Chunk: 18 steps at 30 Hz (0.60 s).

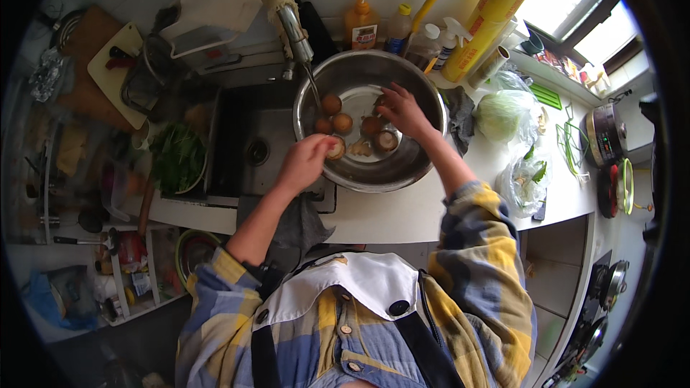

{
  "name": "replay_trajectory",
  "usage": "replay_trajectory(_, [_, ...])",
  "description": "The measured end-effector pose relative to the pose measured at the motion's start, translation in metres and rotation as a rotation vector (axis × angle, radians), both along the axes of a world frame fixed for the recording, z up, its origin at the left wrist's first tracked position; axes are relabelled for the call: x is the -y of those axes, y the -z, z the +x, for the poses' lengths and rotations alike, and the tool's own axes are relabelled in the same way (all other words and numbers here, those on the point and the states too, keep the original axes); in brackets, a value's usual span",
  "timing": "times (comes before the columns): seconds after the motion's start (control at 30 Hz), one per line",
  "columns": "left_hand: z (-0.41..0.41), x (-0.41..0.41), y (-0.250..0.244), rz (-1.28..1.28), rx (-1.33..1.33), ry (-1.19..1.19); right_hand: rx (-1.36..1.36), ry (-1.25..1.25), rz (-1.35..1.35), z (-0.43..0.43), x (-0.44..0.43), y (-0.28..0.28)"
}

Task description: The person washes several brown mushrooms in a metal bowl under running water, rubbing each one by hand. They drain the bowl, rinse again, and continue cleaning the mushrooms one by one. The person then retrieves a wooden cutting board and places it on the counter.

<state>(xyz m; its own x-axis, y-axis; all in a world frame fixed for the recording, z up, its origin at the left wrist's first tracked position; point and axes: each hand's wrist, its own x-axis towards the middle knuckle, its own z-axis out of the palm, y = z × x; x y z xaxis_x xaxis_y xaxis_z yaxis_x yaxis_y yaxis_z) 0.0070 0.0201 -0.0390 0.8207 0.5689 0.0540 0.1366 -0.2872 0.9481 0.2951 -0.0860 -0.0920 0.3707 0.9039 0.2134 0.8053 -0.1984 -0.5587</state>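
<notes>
A wide stainless steel bowl [372, 175] stands on the counter, partly over the sink's right edge. Water runs from the faucet [294, 32] down into its left side. My left hand [304, 164] grips a mushroom [337, 148] at the bowl's near left, pale underside showing. My right hand [404, 112] is over the bowl's right part, fingers spread around a dark mushroom [380, 101] that they partly hide; contact is unclear. Several brown mushroom caps [342, 123] lie in the bowl. Another mushroom [386, 140] lies stem up, beside pale mushroom pieces [360, 147].
Left of the bowl is a dark sink [242, 118], then a container of leafy greens [178, 156]. Bottles [362, 21] and yellow wrap rolls [485, 27] stand behind. Bagged vegetables [504, 116] lie right. A grey cloth [302, 223] hangs over the counter's front edge.
</notes>
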Motion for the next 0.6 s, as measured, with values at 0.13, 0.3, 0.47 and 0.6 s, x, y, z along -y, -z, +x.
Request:
replay_trajectory(0.13, [0.063,-0.013,0.034,0.896,-0.088,0.052,0.088,0.165,-0.185,-0.038,-0.031,0.047])
replay_trajectory(0.3, [0.081,-0.034,0.079,0.985,-0.676,0.410,0.257,-0.202,-0.483,-0.083,-0.020,0.040])
replay_trajectory(0.47, [0.087,-0.021,0.075,0.815,-0.863,0.600,0.174,0.192,-0.598,-0.073,0.008,0.035])
replay_trajectory(0.6, [0.089,-0.033,0.084,0.628,-0.753,0.664,0.143,0.060,-0.686,-0.081,0.003,0.040])
